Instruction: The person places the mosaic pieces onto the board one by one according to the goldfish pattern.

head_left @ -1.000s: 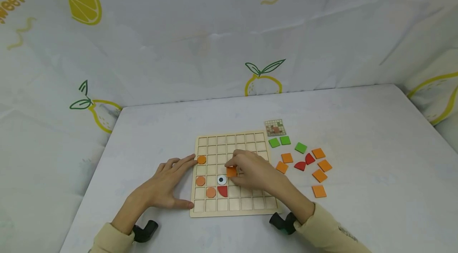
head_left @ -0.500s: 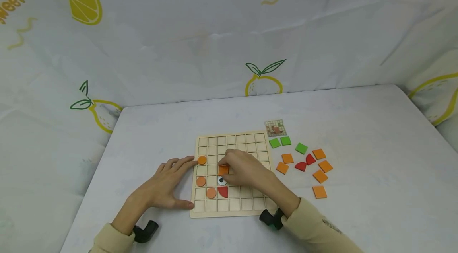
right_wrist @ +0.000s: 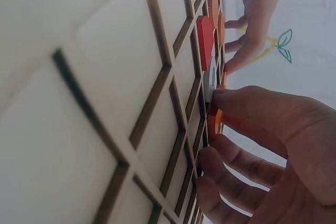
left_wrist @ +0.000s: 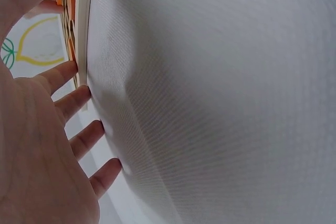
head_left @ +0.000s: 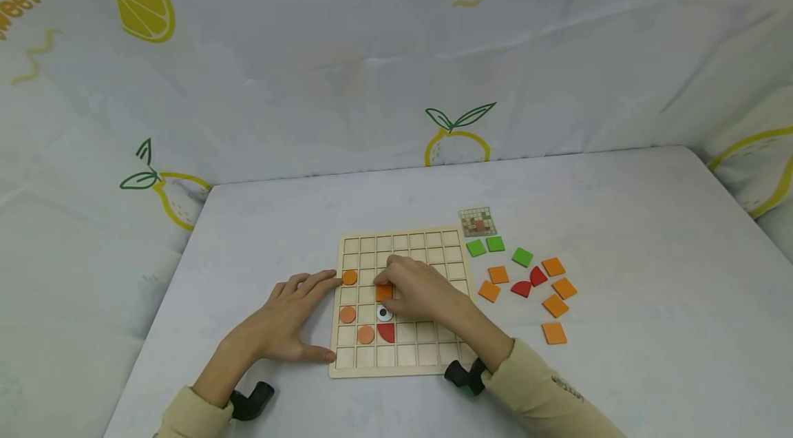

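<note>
A wooden grid board (head_left: 405, 370) lies on the table in the head view. My right hand (head_left: 426, 292) pinches an orange square tile (head_left: 383, 293) between thumb and fingers, in the cell just beyond a white eye disc (head_left: 384, 313). In the right wrist view the same orange tile (right_wrist: 216, 123) shows partly behind the thumb, low at the grid. A red quarter-circle piece (head_left: 386, 332) lies on the near side of the eye disc. Orange discs (head_left: 347, 314) fill several cells at the left. My left hand (head_left: 281, 321) spreads its fingers along the board's left edge, fingertips at the rim.
Right of the board lie several loose orange square tiles (head_left: 555, 306), green tiles (head_left: 522, 257) and two red quarter-circle pieces (head_left: 521, 288). A small pattern card (head_left: 477, 222) lies by the board's far right corner. Black wrist devices (head_left: 252, 401) sit below both wrists.
My right hand has moved left with the orange square tile, from the column right of the eye disc to the cell just beyond it. My left hand has stayed put.
</note>
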Demonstrator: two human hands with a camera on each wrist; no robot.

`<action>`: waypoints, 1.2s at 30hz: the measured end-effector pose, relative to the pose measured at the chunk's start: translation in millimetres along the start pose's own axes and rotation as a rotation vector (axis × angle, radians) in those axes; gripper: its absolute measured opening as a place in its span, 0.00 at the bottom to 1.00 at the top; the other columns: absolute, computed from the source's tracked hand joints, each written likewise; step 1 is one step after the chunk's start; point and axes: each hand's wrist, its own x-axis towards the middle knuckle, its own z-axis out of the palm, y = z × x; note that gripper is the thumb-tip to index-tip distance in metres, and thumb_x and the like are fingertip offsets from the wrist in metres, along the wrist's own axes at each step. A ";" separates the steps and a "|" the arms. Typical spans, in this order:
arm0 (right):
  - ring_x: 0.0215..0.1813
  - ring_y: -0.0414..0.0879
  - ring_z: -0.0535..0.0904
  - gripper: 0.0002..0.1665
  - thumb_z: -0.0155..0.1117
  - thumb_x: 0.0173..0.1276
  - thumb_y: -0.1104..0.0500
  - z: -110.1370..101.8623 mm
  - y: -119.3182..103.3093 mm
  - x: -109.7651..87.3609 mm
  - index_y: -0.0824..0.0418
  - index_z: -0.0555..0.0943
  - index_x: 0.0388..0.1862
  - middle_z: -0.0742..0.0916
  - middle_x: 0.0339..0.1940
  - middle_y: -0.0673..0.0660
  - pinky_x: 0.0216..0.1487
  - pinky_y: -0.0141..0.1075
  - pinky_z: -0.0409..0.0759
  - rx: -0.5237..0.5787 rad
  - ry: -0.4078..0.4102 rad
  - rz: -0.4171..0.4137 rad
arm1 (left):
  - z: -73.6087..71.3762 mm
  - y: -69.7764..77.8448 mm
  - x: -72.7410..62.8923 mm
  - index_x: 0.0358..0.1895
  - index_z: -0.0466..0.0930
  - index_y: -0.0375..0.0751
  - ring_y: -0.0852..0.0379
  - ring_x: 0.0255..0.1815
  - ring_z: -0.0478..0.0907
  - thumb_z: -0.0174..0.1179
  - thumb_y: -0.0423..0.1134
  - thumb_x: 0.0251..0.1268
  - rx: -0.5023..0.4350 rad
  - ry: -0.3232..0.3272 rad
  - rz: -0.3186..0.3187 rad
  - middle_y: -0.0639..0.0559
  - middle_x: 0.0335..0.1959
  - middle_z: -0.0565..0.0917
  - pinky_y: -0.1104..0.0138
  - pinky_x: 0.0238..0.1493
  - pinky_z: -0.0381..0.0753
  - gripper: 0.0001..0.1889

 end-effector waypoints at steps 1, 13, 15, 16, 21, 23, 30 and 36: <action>0.39 0.42 0.75 0.17 0.73 0.63 0.62 0.1 -0.2 0.2 0.62 0.89 0.52 0.85 0.41 0.54 0.40 0.34 0.76 0.000 -0.001 0.001 | 0.5 -0.2 -0.1 0.79 0.60 0.54 0.39 0.76 0.62 0.75 0.70 0.42 0.006 0.006 0.006 0.51 0.81 0.62 0.37 0.71 0.63 0.58; 0.37 0.42 0.74 0.18 0.73 0.64 0.63 1.4 0.0 -0.2 0.63 0.88 0.53 0.84 0.42 0.55 0.37 0.33 0.74 0.003 -0.008 0.008 | 2.1 -0.8 -0.5 0.79 0.60 0.55 0.39 0.75 0.63 0.73 0.71 0.43 0.010 0.011 0.009 0.51 0.81 0.62 0.37 0.69 0.64 0.57; 0.37 0.42 0.73 0.18 0.73 0.64 0.64 1.3 -0.3 -0.3 0.63 0.88 0.53 0.84 0.42 0.55 0.37 0.33 0.74 0.005 -0.010 0.010 | 2.2 -0.9 -0.6 0.79 0.60 0.54 0.39 0.75 0.63 0.73 0.71 0.43 0.009 0.013 0.011 0.51 0.81 0.62 0.37 0.69 0.65 0.57; 0.37 0.42 0.73 0.18 0.72 0.64 0.63 1.1 -0.4 -0.4 0.63 0.88 0.53 0.84 0.42 0.55 0.37 0.33 0.74 0.003 -0.011 0.012 | 2.2 -0.9 -0.5 0.79 0.60 0.55 0.39 0.75 0.63 0.73 0.71 0.43 0.006 0.012 0.009 0.51 0.81 0.62 0.37 0.69 0.64 0.57; 0.37 0.42 0.73 0.18 0.72 0.64 0.63 -1.5 -0.7 -2.9 0.61 0.88 0.53 0.84 0.42 0.54 0.37 0.33 0.74 0.002 -0.006 0.019 | 2.8 -1.0 -0.2 0.79 0.60 0.55 0.38 0.75 0.63 0.73 0.70 0.43 0.002 0.012 0.007 0.51 0.81 0.62 0.37 0.69 0.64 0.57; 0.36 0.42 0.73 0.18 0.72 0.63 0.63 -3.4 -0.1 -4.8 0.61 0.88 0.53 0.85 0.42 0.54 0.36 0.34 0.74 0.007 0.003 0.022 | 3.0 -1.1 -0.3 0.79 0.60 0.55 0.38 0.75 0.63 0.73 0.71 0.43 0.005 0.013 0.006 0.51 0.81 0.62 0.37 0.69 0.64 0.57; 0.35 0.42 0.74 0.17 0.71 0.65 0.63 -15.3 7.1 -18.9 0.59 0.88 0.53 0.87 0.44 0.54 0.34 0.33 0.74 0.003 0.046 0.054 | 2.8 -1.0 -0.4 0.79 0.60 0.55 0.37 0.75 0.63 0.73 0.71 0.43 0.015 0.013 0.004 0.51 0.81 0.62 0.37 0.69 0.64 0.57; 0.35 0.41 0.75 0.18 0.72 0.64 0.61 -27.7 18.9 -37.6 0.57 0.88 0.54 0.87 0.46 0.54 0.34 0.32 0.73 -0.004 0.078 0.092 | 1.6 0.0 -1.3 0.79 0.60 0.53 0.36 0.76 0.63 0.73 0.70 0.43 0.004 0.010 0.009 0.50 0.81 0.62 0.36 0.70 0.63 0.57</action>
